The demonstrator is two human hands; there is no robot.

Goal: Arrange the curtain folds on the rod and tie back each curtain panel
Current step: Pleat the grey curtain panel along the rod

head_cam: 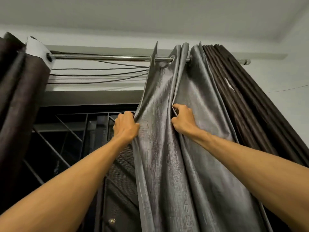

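A shiny grey curtain panel (160,124) hangs by eyelets from a metal rod (103,58) near the ceiling. My left hand (125,126) grips the panel's left edge, fingers curled round the cloth. My right hand (183,119) grips a fold further right, thumb and fingers pinching the fabric. Behind the grey panel, dark brown pleats (234,91) are bunched toward the rod's right end. A second dark curtain panel (18,91) with a white header hangs at the far left of the rod.
Thin cords (97,74) sag across the wall behind the rod. A dark window with a metal grille (66,139) lies between the panels. The ceiling and white wall close the top and right.
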